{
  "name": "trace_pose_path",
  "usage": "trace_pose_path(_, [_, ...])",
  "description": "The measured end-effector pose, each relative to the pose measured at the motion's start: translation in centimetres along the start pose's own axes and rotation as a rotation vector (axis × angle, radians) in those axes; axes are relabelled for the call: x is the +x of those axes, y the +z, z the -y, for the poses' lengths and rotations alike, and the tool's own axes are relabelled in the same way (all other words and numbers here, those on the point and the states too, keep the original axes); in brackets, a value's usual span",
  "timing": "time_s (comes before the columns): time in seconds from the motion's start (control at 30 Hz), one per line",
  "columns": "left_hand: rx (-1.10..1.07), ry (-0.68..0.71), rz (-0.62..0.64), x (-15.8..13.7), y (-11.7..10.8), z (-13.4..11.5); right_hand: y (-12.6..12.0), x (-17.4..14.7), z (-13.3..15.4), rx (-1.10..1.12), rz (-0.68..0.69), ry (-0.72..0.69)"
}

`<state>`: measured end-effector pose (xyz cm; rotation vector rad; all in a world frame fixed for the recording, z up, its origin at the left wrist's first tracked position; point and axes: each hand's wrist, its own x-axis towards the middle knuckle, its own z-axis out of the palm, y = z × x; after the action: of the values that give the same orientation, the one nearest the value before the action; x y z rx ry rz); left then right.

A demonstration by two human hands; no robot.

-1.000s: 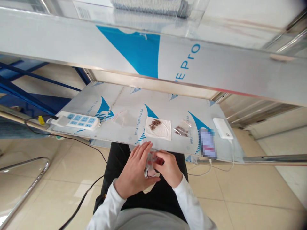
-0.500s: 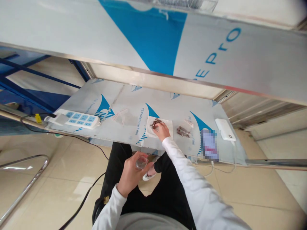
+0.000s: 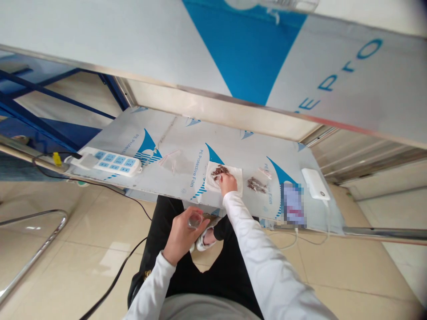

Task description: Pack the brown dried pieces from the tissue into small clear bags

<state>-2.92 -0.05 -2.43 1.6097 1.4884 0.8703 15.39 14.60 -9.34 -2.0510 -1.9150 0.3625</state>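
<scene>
My left hand (image 3: 182,233), closed round a small clear plastic cup (image 3: 195,219), is held over my lap in front of the table edge. My right hand (image 3: 228,183) reaches over a white paper napkin (image 3: 213,185) on the table. Its fingers are pinched together at the near side of a pile of small dark-brown pieces (image 3: 220,170); what is between the fingertips is hidden. To the right of the napkin lies a clear plastic bag (image 3: 256,184) with more brown pieces in it.
On the film-covered table (image 3: 173,186) are a white power strip (image 3: 116,162) and an empty-looking clear bag (image 3: 174,162) to the left. A blurred-out phone (image 3: 293,205) and a white power bank (image 3: 315,183) with a cable lie right. A shelf (image 3: 133,44) overhangs the table.
My right hand has shifted slightly nearer and its fingers now point down at the pile's near edge. My left hand stays almost in place with the cup. The view has turned slightly.
</scene>
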Motion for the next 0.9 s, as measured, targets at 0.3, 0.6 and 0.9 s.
trace_pose_path(0.3, [0.011,0.010,0.005,0.4,0.2,0.6,-0.2,0.8,-0.4,0.021,-0.064,0.080])
trace_pose_path(0.6, [0.008,0.006,-0.030,0.6,-0.5,0.3,-0.5,1.0,-1.8,0.147,-0.020,0.040])
trace_pose_path(0.9, [0.005,0.046,-0.076,2.3,-0.7,0.3,-1.2,1.6,-2.0,0.365,-0.098,0.116])
